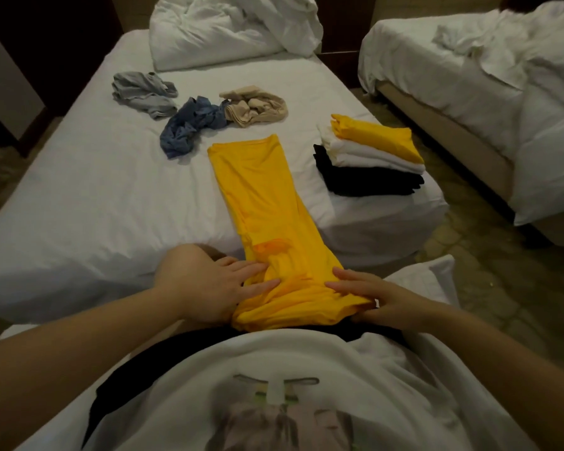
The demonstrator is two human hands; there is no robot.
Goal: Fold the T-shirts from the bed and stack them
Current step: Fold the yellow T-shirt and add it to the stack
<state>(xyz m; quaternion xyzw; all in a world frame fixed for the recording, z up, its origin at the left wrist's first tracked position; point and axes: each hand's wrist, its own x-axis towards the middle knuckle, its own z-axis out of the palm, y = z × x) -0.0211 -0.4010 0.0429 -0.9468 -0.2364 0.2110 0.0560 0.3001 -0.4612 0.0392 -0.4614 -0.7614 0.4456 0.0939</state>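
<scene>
Currently mid-fold on a yellow T-shirt (264, 203): it lies as a long narrow strip on the bed (79, 196), sides already turned in, running from the near edge up toward 12 o'clock. Its near end is bunched at the person's waist.

Left hand (205, 284) rests at the strip's 9 o'clock side, fingers spread and flat, tips pressing onto the gathered cloth. Right hand (368, 294) sits at the 3 o'clock side, fingers also apart and laid on the fabric, thumb seemingly tucked beneath the hem. Neither hand looks clenched; whether the cloth is actually pinched underneath cannot be told.

Finished stack (368, 161) stands at 2 o'clock from the strip, near the bed's corner: black garments at the bottom, white in the middle, one yellow on top. Well apart from the strip.

Unfolded pieces remain toward 11 o'clock: a grey shirt (144, 94), a blue shirt (186, 128) and a beige shirt (254, 105), the blue and beige touching. A rumpled duvet (228, 27) lies at the head of the bed.

Judgement: lengthwise fold done, crosswise fold pending. Next move likely calls for gripping the near end at both corners and carrying it toward the far hem, keeping edges aligned, then lifting the packet onto the stack. Three shirts left after this one.
</scene>
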